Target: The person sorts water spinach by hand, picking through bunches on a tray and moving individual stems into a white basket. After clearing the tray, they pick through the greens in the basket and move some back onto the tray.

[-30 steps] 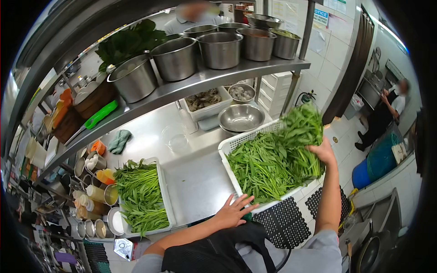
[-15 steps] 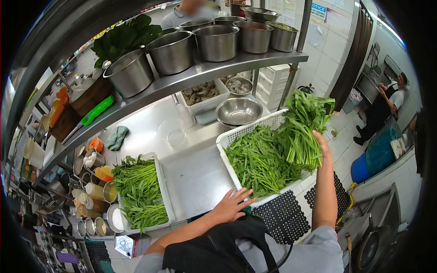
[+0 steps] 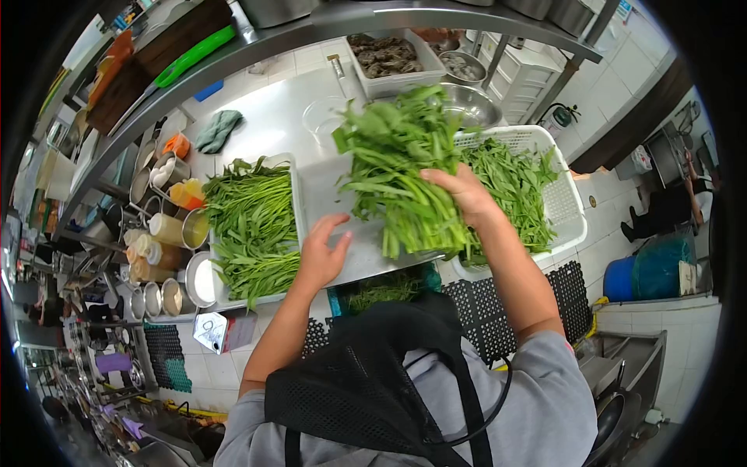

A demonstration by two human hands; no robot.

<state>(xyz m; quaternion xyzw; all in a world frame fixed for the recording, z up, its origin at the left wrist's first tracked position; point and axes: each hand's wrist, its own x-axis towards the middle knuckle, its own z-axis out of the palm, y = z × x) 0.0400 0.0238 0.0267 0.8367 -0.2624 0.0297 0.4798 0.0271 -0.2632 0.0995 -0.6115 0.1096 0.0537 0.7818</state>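
Observation:
My right hand [image 3: 461, 191] grips a big bunch of leafy greens [image 3: 401, 167], long-stemmed and narrow-leaved like water spinach, above the steel counter [image 3: 315, 183]. To its right stands a white perforated basket [image 3: 572, 204] with more greens [image 3: 506, 187] in it; the bunch and my forearm cover part of it. My left hand [image 3: 323, 251] is empty, its thumb and fingers apart, just right of a white tray [image 3: 296, 198]. Greens [image 3: 253, 226] fill that tray, their stems lying side by side.
Behind the bunch are a steel bowl [image 3: 472, 105] and a bin of dark shellfish-like pieces [image 3: 383, 58]. A steel shelf [image 3: 327, 25] crosses overhead. Bottles [image 3: 166, 230] and a bowl of white powder [image 3: 204, 282] stand left. A person [image 3: 675, 204] is at far right.
My right hand has carried the bunch left, from over the basket to over the counter. My left hand has left the basket's near edge and moved left toward the tray. The view has tilted down.

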